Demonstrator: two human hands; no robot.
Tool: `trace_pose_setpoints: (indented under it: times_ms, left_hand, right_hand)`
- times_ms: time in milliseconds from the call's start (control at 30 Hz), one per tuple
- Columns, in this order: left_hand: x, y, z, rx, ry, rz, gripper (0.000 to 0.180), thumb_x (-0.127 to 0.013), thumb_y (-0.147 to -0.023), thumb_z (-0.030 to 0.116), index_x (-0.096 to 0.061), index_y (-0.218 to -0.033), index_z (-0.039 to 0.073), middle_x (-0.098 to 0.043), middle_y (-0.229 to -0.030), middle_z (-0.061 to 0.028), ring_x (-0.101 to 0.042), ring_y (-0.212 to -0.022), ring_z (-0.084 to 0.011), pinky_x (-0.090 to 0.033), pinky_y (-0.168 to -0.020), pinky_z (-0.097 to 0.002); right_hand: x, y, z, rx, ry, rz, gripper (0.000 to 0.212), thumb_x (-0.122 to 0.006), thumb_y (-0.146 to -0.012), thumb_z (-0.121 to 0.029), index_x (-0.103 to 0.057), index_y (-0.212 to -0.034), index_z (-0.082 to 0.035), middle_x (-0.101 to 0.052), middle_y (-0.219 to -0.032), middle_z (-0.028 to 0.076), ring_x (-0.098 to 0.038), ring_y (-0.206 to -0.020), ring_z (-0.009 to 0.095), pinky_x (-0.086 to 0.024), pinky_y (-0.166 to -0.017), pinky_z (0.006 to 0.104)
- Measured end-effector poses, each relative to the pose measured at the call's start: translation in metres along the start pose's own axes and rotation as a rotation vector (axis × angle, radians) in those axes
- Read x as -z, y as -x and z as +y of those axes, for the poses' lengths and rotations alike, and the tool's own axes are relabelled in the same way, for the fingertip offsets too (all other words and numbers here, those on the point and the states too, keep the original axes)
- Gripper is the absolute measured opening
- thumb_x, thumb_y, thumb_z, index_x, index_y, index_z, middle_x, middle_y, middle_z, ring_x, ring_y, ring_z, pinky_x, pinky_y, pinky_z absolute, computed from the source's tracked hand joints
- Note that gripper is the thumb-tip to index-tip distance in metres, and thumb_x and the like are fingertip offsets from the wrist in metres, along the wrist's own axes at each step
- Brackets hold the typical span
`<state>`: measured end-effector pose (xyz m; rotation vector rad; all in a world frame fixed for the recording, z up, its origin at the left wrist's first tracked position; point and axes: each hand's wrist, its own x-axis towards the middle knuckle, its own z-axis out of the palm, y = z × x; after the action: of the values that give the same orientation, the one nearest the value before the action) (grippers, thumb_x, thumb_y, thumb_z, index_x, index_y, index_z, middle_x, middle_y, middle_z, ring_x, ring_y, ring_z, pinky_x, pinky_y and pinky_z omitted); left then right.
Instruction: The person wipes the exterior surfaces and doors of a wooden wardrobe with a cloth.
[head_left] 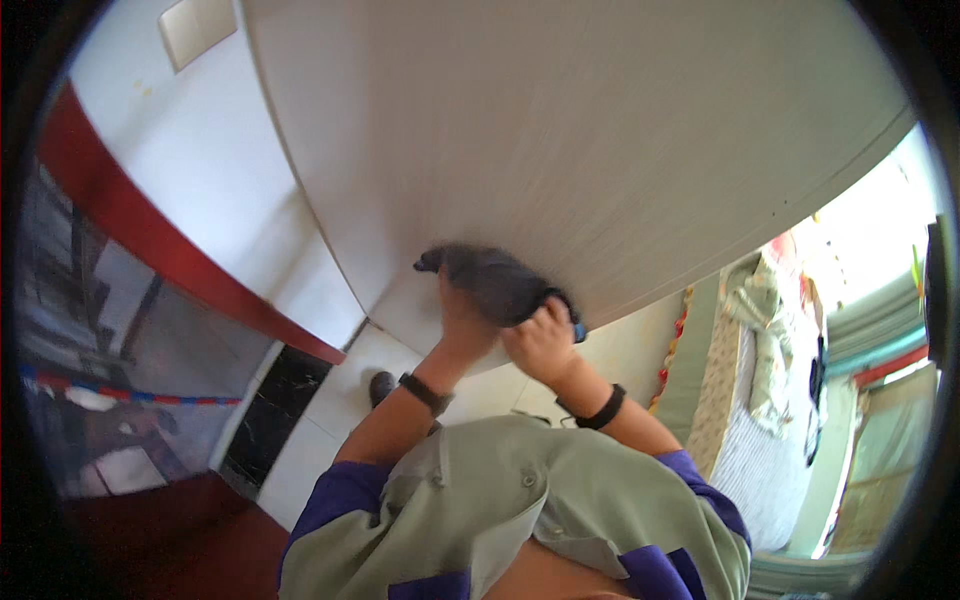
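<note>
A dark, almost black cloth bundle [497,285], seemingly soft and slightly blurred, is held in front of me, close to a large pale wood-grain panel [560,130]. My left hand [466,315] grips its left part from below, its fingers mostly hidden by the bundle. At the right end, my right hand [540,338] is closed on the cloth with bent fingers. Beside the right hand a small blue bit [580,333] shows at the bundle's edge. What exact kind of thing the bundle is, I cannot tell. Each wrist wears a dark band.
On the left a red-framed opening [180,240] borders a white wall with a switch plate [197,30]. Below lie pale floor tiles [345,400] and a black threshold strip [280,405]. To the right stands a bed [735,430] with bunched fabric, near a bright window and curtains.
</note>
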<state>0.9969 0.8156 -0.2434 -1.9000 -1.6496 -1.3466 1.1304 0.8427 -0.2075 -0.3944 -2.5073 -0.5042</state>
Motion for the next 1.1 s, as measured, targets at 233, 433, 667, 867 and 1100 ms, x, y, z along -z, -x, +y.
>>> trace_pose_setpoints:
  times_ms: [233, 433, 667, 867, 1100]
  left_hand:
    - [0.025, 0.021, -0.004, 0.326, 0.226, -0.045, 0.048, -0.06, -0.07, 0.013, -0.051, -0.115, 0.002, -0.035, -0.13, -0.0205, -0.028, -0.124, -0.0405, -0.022, -0.102, -0.0487]
    - [0.074, -0.076, 0.006, 0.048, -0.105, 0.221, 0.029, -0.062, -0.064, 0.011, -0.061, -0.093, 0.007, -0.034, -0.133, -0.0189, -0.026, -0.127, -0.0388, -0.021, -0.102, -0.0557]
    - [0.028, -0.087, 0.009, 0.047, 0.041, 0.474, 0.046, -0.059, -0.076, 0.026, -0.046, -0.116, 0.008, -0.036, -0.131, -0.0196, -0.028, -0.125, -0.041, -0.022, -0.099, -0.0609]
    - [-0.055, 0.035, -0.038, 0.407, 0.089, 0.205, 0.057, -0.055, -0.08, 0.039, -0.04, -0.123, 0.005, -0.034, -0.133, -0.0177, -0.029, -0.124, -0.0394, -0.021, -0.1, -0.058]
    - [-0.067, 0.054, -0.062, 0.728, 0.648, 0.396, 0.063, -0.051, -0.083, 0.046, -0.034, -0.128, 0.006, -0.035, -0.133, -0.015, -0.033, -0.122, -0.0353, -0.022, -0.103, -0.0508]
  right_hand:
    - [0.014, -0.045, 0.0, 0.024, -0.309, -0.242, 0.029, -0.054, -0.069, -0.012, -0.061, -0.097, -0.008, -0.054, -0.102, 0.01, -0.049, -0.102, 0.029, -0.034, -0.092, 0.0454]
    - [0.09, -0.098, 0.022, -0.085, -0.21, 0.154, 0.041, -0.053, -0.067, 0.001, -0.058, -0.107, -0.009, -0.058, -0.096, 0.012, -0.052, -0.091, 0.03, -0.034, -0.084, 0.0423]
    - [0.07, -0.079, 0.021, -0.025, 0.05, 0.149, 0.047, -0.049, -0.074, -0.006, -0.056, -0.119, -0.021, -0.056, -0.101, 0.004, -0.051, -0.093, 0.022, -0.033, -0.085, 0.04]
    - [-0.009, -0.03, -0.003, 0.108, -0.139, -0.191, 0.021, -0.054, -0.07, -0.013, -0.06, -0.09, -0.011, -0.053, -0.099, 0.009, -0.05, -0.095, 0.027, -0.034, -0.091, 0.0449]
    - [-0.046, -0.045, -0.013, 0.113, -0.158, -0.454, 0.039, -0.053, -0.07, -0.009, -0.058, -0.109, -0.009, -0.051, -0.106, 0.013, -0.048, -0.102, 0.031, -0.03, -0.097, 0.0482]
